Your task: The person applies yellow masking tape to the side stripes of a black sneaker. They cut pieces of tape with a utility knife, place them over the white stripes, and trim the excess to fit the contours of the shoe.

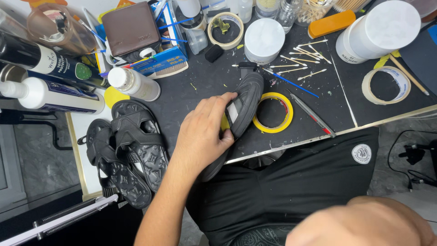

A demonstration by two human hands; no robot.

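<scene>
While gripped (pixel 202 132), ribbed black sandal (pixel 243 102)

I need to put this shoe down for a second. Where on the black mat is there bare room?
Bare mat lies between the white bottle and the left hand holding the shoe, and right of the red-tipped tool, below the cotton swabs. The back edge, with tubs and jars, is crowded; so are the sandals.

Yellow tape roll (pixel 273 112), brown wallet (pixel 131 28), cotton swabs (pixel 304 57).
</scene>
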